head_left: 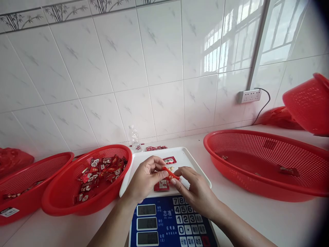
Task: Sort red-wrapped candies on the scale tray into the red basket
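Observation:
Between the fingertips of both hands is a small bright red wrapper [171,172], pulled out lengthwise. My left hand [147,178] pinches one end and my right hand [196,188] pinches the other. Under them lies the white tray [185,156] of a digital scale [167,223] with a blue keypad face. On the tray, a red-and-white packet [169,160] lies behind the fingers and a dark red packet [161,185] lies below them. Some small pale bits show beside the wrapper; what they are I cannot make out.
A red basket [51,195] of wrapped snack packets stands left of the scale, another red basket [64,159] beyond it. At right, a wide red basket [231,175] holds a few packets; a further basket [305,99] is raised above it. A clear bottle [134,139] stands by the wall.

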Tool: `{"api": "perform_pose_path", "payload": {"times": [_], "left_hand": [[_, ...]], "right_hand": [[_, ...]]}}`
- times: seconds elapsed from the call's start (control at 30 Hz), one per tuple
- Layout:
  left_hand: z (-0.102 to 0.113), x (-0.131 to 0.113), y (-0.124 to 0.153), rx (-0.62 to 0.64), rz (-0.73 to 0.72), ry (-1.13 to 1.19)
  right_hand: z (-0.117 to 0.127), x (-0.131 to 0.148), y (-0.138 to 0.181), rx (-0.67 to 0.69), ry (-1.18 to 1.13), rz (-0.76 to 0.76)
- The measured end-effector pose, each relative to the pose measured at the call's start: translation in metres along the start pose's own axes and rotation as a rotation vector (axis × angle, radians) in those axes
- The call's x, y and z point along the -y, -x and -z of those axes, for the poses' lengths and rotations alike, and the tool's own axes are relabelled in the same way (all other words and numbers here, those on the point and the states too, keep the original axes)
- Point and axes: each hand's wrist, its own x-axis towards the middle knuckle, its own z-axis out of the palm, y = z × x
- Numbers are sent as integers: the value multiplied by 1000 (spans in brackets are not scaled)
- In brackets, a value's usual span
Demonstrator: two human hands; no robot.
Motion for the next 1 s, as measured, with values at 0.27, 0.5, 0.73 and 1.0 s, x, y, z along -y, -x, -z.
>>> {"api": "perform_pose_path", "payload": {"times": [0.27, 0.5, 0.73, 1.0], "left_hand": [[-5, 2, 4, 111, 40, -34], [-7, -7, 5, 169, -27, -138], [-12, -5, 7, 151, -36, -216], [-12, -9, 9, 199, -80, -204]], "right_hand": [[1, -2, 0, 83, -97, 73], [2, -3, 2, 78, -59, 83], [-3, -4, 2, 133, -72, 93], [-4, -2, 2, 82, -99, 214]]}}
